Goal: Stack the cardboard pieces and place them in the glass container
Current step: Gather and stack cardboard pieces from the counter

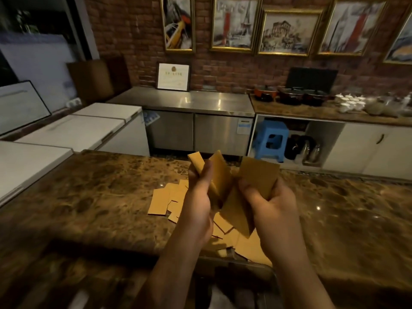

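Observation:
Both hands are raised above a brown marble counter (pixel 100 197). My left hand (pixel 198 197) grips a few tan cardboard pieces (pixel 219 172) that fan upward. My right hand (pixel 267 201) holds another cardboard piece (pixel 259 177) by its lower edge, and a further piece (pixel 237 214) hangs down between the two hands. Several loose cardboard pieces (pixel 165 200) lie scattered on the counter beneath and behind my hands. A glass container (pixel 269 275) shows blurred at the near edge, between my forearms.
A steel cabinet (pixel 196 103) stands beyond the counter, with white chest freezers (pixel 73 128) at the left. A blue stool (pixel 270 141) sits under the right-hand shelf, with pots (pixel 292 94) and dishes on top. The brick wall carries framed pictures.

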A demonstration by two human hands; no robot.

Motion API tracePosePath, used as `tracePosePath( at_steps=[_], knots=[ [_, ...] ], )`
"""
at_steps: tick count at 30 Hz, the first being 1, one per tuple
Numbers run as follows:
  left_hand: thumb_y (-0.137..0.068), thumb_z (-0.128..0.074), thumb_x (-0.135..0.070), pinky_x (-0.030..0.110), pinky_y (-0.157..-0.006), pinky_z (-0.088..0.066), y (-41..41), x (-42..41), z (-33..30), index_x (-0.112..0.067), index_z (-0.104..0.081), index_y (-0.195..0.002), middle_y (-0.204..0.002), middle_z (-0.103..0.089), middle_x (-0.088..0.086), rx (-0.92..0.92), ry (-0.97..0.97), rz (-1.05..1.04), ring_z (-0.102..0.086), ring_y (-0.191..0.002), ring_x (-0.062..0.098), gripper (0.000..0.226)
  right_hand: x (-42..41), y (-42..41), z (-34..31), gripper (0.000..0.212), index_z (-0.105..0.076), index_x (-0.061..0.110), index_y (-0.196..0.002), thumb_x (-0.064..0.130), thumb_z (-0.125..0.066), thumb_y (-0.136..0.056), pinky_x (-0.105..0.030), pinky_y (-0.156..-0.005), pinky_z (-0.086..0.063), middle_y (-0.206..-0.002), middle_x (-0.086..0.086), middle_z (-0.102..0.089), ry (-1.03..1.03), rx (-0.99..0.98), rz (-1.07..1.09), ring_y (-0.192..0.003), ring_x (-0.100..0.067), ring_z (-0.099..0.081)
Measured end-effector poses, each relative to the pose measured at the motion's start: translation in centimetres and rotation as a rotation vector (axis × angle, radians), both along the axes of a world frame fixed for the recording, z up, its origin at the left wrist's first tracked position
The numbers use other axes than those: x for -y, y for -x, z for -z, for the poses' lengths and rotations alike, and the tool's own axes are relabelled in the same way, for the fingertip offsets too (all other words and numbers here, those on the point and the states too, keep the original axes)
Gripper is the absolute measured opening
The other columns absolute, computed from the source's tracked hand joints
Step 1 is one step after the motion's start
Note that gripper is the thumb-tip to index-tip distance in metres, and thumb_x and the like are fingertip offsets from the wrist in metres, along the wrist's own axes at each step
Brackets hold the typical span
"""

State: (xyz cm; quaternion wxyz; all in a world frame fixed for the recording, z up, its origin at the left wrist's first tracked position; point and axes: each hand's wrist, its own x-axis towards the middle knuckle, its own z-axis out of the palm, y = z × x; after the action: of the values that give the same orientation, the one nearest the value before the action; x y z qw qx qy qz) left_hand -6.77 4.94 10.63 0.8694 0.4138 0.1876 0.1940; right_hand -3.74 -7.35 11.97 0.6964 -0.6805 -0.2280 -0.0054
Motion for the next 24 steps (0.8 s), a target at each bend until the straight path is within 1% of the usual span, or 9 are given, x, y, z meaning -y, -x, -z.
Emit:
tracePosePath(
  at_steps=[3, 6, 9, 12, 15, 17, 20, 22, 24],
  knots=[
    [-0.074, -0.073, -0.043, 0.044, -0.076, -0.060, -0.2, -0.1, 0.7, -0.018, -0.060, -0.132, -0.116, -0.074, 0.014, -0.028, 0.054, 0.126, -0.073, -0.102, 0.033, 0.064, -0.5, -0.5, 0.4, 0.014, -0.068, 0.051, -0.099, 0.041, -0.060, -0.092, -0.034, -0.081, -0.057, -0.102, 0.015, -0.076, -0.020, -0.215, -0.188, -0.095, -0.008, -0.072],
    [-0.076, -0.068, -0.045, 0.042, -0.071, -0.057, -0.5, -0.5, 2.0, -0.017, -0.063, -0.127, -0.108, -0.074, 0.016, -0.064, 0.089, 0.118, -0.071, -0.096, 0.035, 0.059, -0.2, -2.0, 1.1, 0.015, -0.067, 0.041, -0.105, 0.032, -0.058, -0.098, -0.037, -0.080, -0.052, -0.111, 0.007, -0.073, -0.074, -0.429, -0.147, -0.106, -0.019, -0.065],
    [-0.088, -0.055, -0.054, 0.037, -0.067, -0.060, -1.0, -1.0, 2.7, -0.025, -0.078, -0.109, -0.102, -0.079, 0.010, 0.002, 0.053, 0.173, -0.076, -0.089, 0.027, 0.043, 0.3, -3.6, 1.4, 0.016, -0.063, 0.040, -0.112, 0.041, -0.055, -0.098, -0.032, -0.074, -0.047, -0.119, 0.005, -0.068, 0.013, -0.411, -0.115, -0.107, -0.017, -0.061],
    [-0.088, -0.048, -0.066, 0.042, -0.072, -0.060, -1.7, -1.1, 2.9, -0.028, -0.072, -0.117, -0.112, -0.077, 0.011, -0.009, 0.031, 0.197, -0.075, -0.097, 0.030, 0.054, 0.2, -4.4, 1.7, 0.016, -0.059, 0.044, -0.110, 0.050, -0.052, -0.097, -0.029, -0.070, -0.047, -0.114, 0.009, -0.066, 0.090, -0.376, -0.148, -0.102, -0.014, -0.061],
    [-0.086, -0.041, -0.077, 0.042, -0.071, -0.060, -2.7, -0.8, 2.9, -0.036, -0.077, -0.107, -0.112, -0.077, 0.010, -0.047, -0.032, 0.224, -0.075, -0.096, 0.029, 0.058, -0.3, -5.0, 2.0, 0.036, -0.059, 0.038, -0.122, 0.055, -0.049, -0.092, -0.040, -0.081, -0.053, -0.117, 0.004, -0.068, 0.112, -0.394, -0.177, -0.107, -0.020, -0.062],
    [-0.091, -0.038, -0.074, 0.040, -0.068, -0.060, -3.2, -0.7, 2.9, -0.038, -0.078, -0.103, -0.108, -0.078, 0.009, -0.048, -0.066, 0.239, -0.076, -0.093, 0.027, 0.055, -0.7, -5.3, 2.4, 0.040, -0.055, 0.034, -0.124, 0.053, -0.047, -0.090, -0.046, -0.084, -0.053, -0.119, 0.000, -0.066, 0.147, -0.425, -0.151, -0.107, -0.024, -0.061],
    [-0.093, -0.043, -0.063, 0.037, -0.065, -0.060, -3.5, -0.4, 2.8, -0.035, -0.078, -0.104, -0.106, -0.078, 0.009, -0.064, -0.066, 0.259, -0.076, -0.091, 0.025, 0.046, -1.2, -6.0, 2.9, 0.025, -0.047, 0.037, -0.118, 0.049, -0.046, -0.097, -0.044, -0.080, -0.051, -0.123, -0.002, -0.057, 0.235, -0.408, -0.090, -0.108, -0.024, -0.056],
    [-0.094, -0.045, -0.058, 0.034, -0.063, -0.060, -4.1, -0.4, 3.2, -0.033, -0.078, -0.107, -0.108, -0.078, 0.009, -0.069, -0.055, 0.307, -0.076, -0.092, 0.023, 0.044, -1.8, -6.6, 3.5, 0.020, -0.040, 0.042, -0.114, 0.050, -0.047, -0.097, -0.047, -0.092, -0.048, -0.129, 0.000, -0.047, 0.315, -0.336, -0.037, -0.116, -0.023, -0.048],
    [-0.097, -0.042, -0.056, 0.028, -0.064, -0.059, -4.6, 0.0, 4.2, -0.032, -0.080, -0.104, -0.107, -0.079, 0.004, -0.050, 0.012, 0.390, -0.076, -0.094, 0.017, 0.046, -2.4, -6.3, 4.8, 0.029, -0.038, 0.043, -0.122, 0.054, -0.047, -0.096, -0.044, -0.099, -0.042, -0.136, 0.004, -0.037, 0.403, -0.252, 0.049, -0.123, -0.018, -0.039]
  ],
)
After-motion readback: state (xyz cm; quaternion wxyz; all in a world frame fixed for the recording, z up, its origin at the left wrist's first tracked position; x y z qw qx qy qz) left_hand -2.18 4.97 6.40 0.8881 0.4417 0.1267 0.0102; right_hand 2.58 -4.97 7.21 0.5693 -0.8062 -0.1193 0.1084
